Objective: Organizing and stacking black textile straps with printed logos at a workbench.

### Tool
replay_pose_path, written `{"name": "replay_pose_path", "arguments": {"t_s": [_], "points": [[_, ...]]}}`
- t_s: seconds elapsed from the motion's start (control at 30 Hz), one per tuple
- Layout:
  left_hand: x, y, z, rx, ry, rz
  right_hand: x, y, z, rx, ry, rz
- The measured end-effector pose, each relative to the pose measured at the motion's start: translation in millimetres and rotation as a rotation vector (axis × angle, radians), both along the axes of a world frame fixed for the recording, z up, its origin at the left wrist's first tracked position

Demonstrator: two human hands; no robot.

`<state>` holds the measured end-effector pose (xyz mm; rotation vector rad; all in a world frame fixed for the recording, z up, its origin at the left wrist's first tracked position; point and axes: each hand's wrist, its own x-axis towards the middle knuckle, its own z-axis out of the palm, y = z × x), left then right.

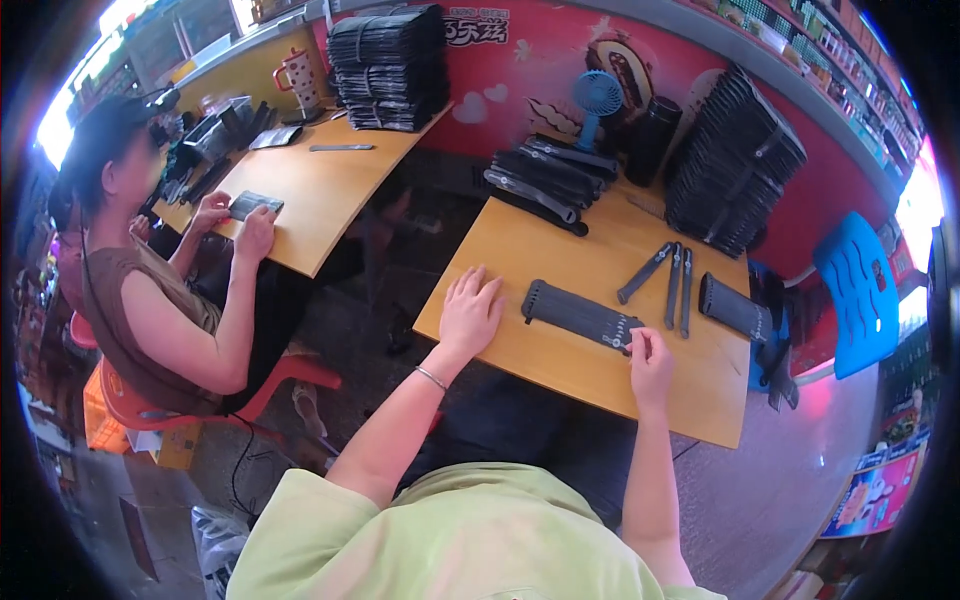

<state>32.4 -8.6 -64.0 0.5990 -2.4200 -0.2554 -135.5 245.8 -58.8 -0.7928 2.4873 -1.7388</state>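
Flat on the table's left part lies my left hand (471,312), fingers stretched out and holding nothing. My right hand (650,362) is closed in a pinch at the right end of a row of dark grey straps (578,314), where small pale round spots show. What exactly its fingertips grip is hidden. The straps lie side by side as a flat sheet between my hands. Beyond my right hand are several loose dark straps (674,285), and a second dark strap bundle (735,307) lies near the right edge.
A pile of straps (552,180), a blue fan (598,98), a black bottle (653,140) and a tall bound stack (735,160) stand at the back of my wooden table (480,250). Left, a co-worker (165,270) handles a dark piece at another table. A blue chair (858,290) stands right.
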Motion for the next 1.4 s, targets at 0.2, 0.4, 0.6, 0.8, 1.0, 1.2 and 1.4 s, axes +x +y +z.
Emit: {"name": "replay_pose_path", "arguments": {"t_s": [0.2, 0.4, 0.6, 0.8, 1.0, 1.2, 1.4], "points": [[3, 3, 3, 0.031, 0.027, -0.002, 1, 4, -5, 0.03, 0.047, 0.004], [4, 5, 4, 0.041, 0.027, -0.005, -3, 7, -10, 0.094, 0.072, -0.036], [0, 4, 1, 0.08, -0.002, 0.0, -1, 6, -8, 0.064, 0.116, -0.037], [-2, 7, 3, 0.102, 0.003, -0.028, -1, 5, -1, -0.084, 0.058, -0.004], [-6, 5, -1, 0.103, -0.001, -0.045, 0, 9, 3, -0.074, 0.099, -0.011], [-5, 8, 4, 0.149, -0.02, -0.057, 2, 11, 3, -0.022, 0.133, -0.034], [-12, 26, 15, -0.101, 0.157, 0.006, 0, 14, 5, -0.066, 0.184, -0.038]]}}
